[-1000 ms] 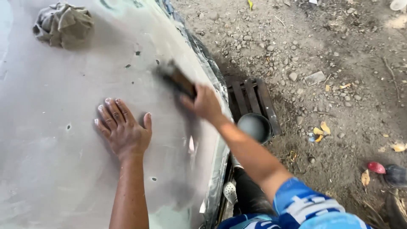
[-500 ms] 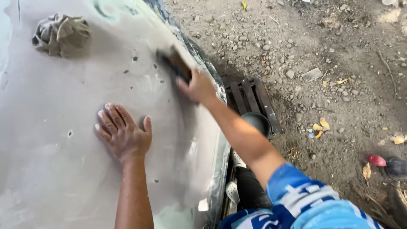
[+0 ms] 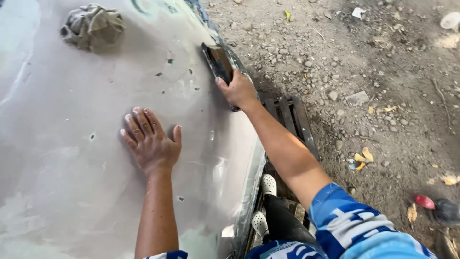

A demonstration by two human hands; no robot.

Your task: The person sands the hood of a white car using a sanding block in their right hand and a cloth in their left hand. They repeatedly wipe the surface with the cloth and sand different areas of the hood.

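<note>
Meanwhile right hand (image 3: 238, 89) grips sanding block (image 3: 218, 61) on grey panel (image 3: 57, 144).

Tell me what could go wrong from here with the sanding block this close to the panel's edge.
1. The right hand holds the sanding block right at the grey panel edge; a stroke could run off and scrape the knuckles or round the edge over.
2. The left hand lies flat on the dusty surface and might slip.
3. The crumpled rag sits loose at the panel's far end and could slide off onto the gravel ground.
</note>
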